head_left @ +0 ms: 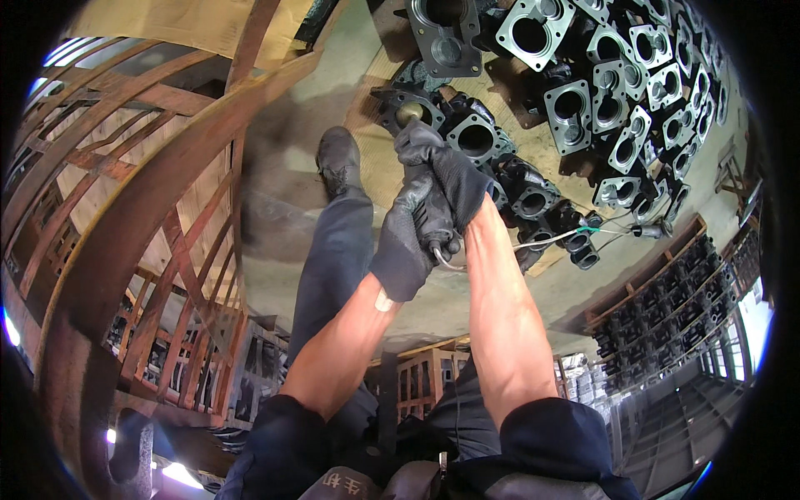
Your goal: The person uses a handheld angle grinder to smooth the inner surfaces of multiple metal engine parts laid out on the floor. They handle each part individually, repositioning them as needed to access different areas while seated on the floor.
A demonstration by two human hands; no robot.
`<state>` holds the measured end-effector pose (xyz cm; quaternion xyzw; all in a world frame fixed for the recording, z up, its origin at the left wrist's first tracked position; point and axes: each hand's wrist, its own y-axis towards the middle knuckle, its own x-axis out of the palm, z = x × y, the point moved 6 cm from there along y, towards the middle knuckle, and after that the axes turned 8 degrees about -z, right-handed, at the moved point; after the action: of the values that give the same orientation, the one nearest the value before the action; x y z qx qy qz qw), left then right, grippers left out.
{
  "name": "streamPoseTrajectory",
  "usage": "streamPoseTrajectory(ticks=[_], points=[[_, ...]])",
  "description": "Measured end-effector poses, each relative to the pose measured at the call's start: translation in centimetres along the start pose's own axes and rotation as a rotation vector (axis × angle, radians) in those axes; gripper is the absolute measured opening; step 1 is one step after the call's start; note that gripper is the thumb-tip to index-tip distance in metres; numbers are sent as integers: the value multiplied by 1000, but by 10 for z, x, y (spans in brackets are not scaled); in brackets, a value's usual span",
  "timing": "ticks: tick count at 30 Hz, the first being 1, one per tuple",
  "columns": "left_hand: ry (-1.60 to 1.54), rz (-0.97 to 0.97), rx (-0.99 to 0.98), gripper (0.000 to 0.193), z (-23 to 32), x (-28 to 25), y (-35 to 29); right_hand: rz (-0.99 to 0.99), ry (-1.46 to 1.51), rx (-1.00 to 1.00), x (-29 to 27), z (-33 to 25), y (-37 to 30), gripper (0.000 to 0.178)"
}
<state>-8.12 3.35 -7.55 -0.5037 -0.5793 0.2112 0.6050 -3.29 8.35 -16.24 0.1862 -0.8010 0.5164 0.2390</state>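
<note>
Dark blue sleeves (279, 442) sit at the bottom, closest of all, with two bare arms sticking out of them. Both hands wear black gloves. The left hand (402, 246) and the right hand (446, 171) are close together, wrapped around one dark tool (433, 218). Their fingers are folded shut on it. The tool points up and away from the person. Its round, gold-looking tip (408, 112) is at the hole of a dark metal part (382, 98); it is too small to tell if the tip touches the side. A pale cord (537, 243) comes from the tool's back end and goes off to the right. Just beside that part is another metal part (498, 150) with a big round hole. Lots more parts (507, 37) fill the upper right. A black boot (337, 158) stands left of the hands, near a rusty brown rack (125, 225).
</note>
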Motion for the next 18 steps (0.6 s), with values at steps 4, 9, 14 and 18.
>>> streamPoseTrajectory(ticks=[4,9,14,18], points=[[-2,21,-47,33,-7,-2,-17,100,199,76,4,7,-25,14],[-28,31,-44,32,-8,-4,-28,280,-88,95,12,-7,-41,18],[10,106,-54,31,-9,0,-39,282,65,268,24,-9,-53,14],[51,128,-21,30,-9,-3,-38,291,91,184,25,-9,-52,18]])
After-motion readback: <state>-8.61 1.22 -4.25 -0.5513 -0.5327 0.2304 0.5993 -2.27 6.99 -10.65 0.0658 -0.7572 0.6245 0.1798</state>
